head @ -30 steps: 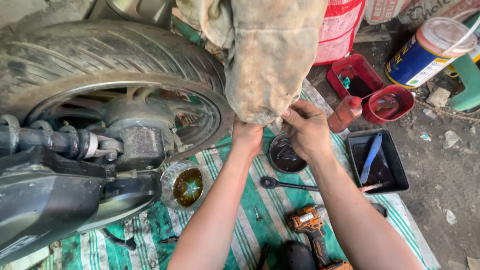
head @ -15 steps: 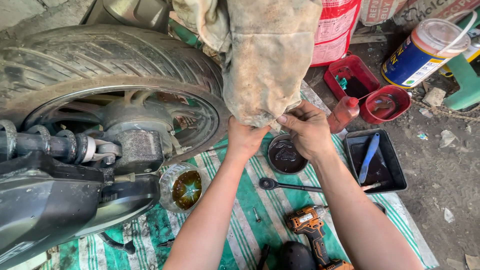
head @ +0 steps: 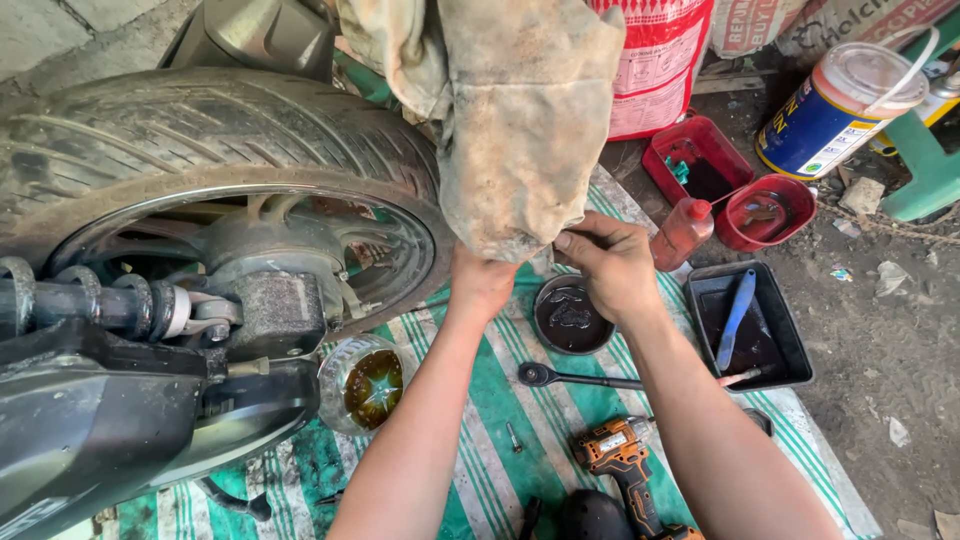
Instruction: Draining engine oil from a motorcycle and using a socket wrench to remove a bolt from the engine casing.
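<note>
A dirty beige rag [head: 520, 120] hangs down in front of a motorcycle's rear wheel [head: 210, 170]. Both my hands are at its lower edge. My left hand [head: 482, 283] is partly tucked under the cloth and grips it from below. My right hand [head: 608, 262] pinches the rag's bottom corner with fingers closed. Right under my hands sits a small round metal bowl [head: 572, 315] with dark oil in it, resting on a green and white striped mat [head: 500, 400].
A ratchet wrench [head: 575, 378] and an orange cordless drill [head: 625, 460] lie on the mat. A black tray [head: 748, 325] holds a blue brush. A red squeeze bottle [head: 682, 232], red containers [head: 768, 212], a paint can [head: 840, 110] and a cut plastic bottle [head: 362, 385] stand around.
My hands have stayed at the rag's lower edge with only small shifts. The view has tilted slightly; nothing else moved.
</note>
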